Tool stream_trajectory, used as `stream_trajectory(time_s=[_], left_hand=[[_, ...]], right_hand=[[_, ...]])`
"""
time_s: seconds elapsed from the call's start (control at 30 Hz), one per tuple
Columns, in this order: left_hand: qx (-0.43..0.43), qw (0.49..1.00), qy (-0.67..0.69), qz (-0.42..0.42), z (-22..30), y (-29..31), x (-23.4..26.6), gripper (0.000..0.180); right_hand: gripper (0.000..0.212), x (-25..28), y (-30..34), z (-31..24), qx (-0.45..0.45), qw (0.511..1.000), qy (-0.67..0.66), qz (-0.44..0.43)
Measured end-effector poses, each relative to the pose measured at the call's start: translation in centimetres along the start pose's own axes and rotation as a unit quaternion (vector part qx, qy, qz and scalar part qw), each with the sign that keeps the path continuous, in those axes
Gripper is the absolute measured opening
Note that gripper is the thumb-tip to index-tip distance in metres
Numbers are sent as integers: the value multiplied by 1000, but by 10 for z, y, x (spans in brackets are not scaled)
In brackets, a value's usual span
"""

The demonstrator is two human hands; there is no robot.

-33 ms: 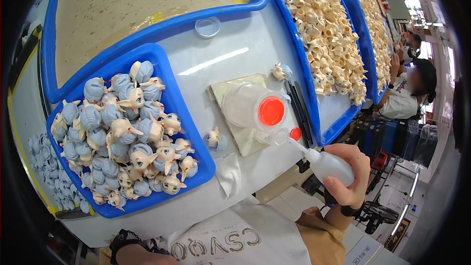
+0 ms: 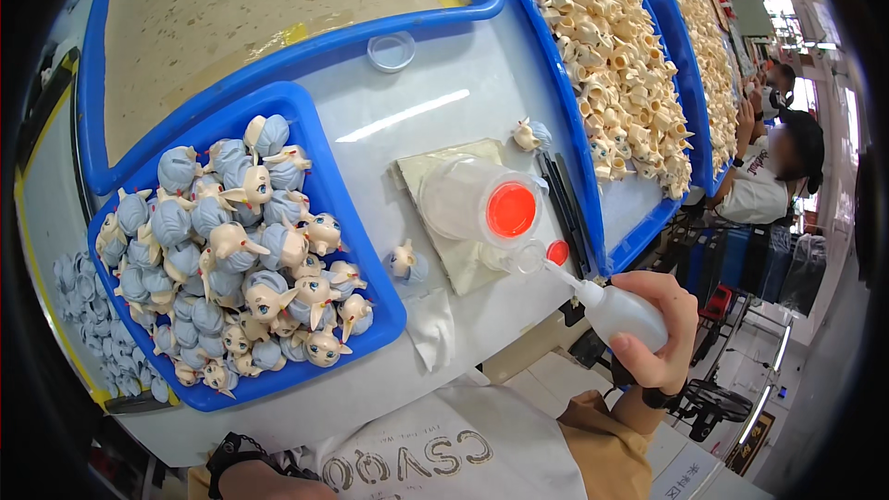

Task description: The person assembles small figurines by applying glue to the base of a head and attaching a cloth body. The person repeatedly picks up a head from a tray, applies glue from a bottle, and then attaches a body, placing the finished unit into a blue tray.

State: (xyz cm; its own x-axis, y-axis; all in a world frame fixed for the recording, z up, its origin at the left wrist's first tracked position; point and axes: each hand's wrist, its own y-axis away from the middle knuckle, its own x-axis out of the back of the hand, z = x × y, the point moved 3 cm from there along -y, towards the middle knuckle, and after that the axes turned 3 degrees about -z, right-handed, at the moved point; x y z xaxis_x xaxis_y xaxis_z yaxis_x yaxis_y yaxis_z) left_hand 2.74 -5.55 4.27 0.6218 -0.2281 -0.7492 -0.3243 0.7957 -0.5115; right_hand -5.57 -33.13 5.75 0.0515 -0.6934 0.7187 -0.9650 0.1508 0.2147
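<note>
My right hand point(image 2: 669, 333) is wrapped round a translucent squeeze bottle point(image 2: 630, 319), tilted with its thin nozzle up and to the left. The nozzle's tip is at a small clear cup point(image 2: 528, 260); whether it touches is too small to tell. Just behind stands a large clear plastic jar point(image 2: 452, 196) with a bright red round top on a pale square board point(image 2: 466, 280). A small red cap point(image 2: 557, 253) lies beside the cup. At the lower edge my left hand point(image 2: 269, 483) shows only in part, close to my apron, past a dark wristband. Its fingers are hidden.
On the left, a blue tray point(image 2: 394, 310) is heaped with blue-haired doll heads. Another blue tray point(image 2: 593, 222) on the right holds cream-coloured face parts. Single heads point(image 2: 407, 262) lie on the table, near black pen-like tools point(image 2: 567, 213). A co-worker point(image 2: 764, 171) sits at far right.
</note>
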Motion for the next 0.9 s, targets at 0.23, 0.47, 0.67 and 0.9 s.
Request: stream_trajectory(time_s=[0.23,0.47,0.67,0.9], left_hand=[[6,1000,0,11,-1,0,-3,26],[18,1000,3,14,-1,1,-2,26],[20,1000,-7,14,0,1,-3,27],[17,1000,1,21,0,2,-2,27]], right_hand=[[41,-3,7,10,-9,1000,-30,2],[45,1,10,8,-31,998,-40,32],[44,-4,0,6,-4,998,-58,14],[43,-6,6,12,0,999,-47,14]])
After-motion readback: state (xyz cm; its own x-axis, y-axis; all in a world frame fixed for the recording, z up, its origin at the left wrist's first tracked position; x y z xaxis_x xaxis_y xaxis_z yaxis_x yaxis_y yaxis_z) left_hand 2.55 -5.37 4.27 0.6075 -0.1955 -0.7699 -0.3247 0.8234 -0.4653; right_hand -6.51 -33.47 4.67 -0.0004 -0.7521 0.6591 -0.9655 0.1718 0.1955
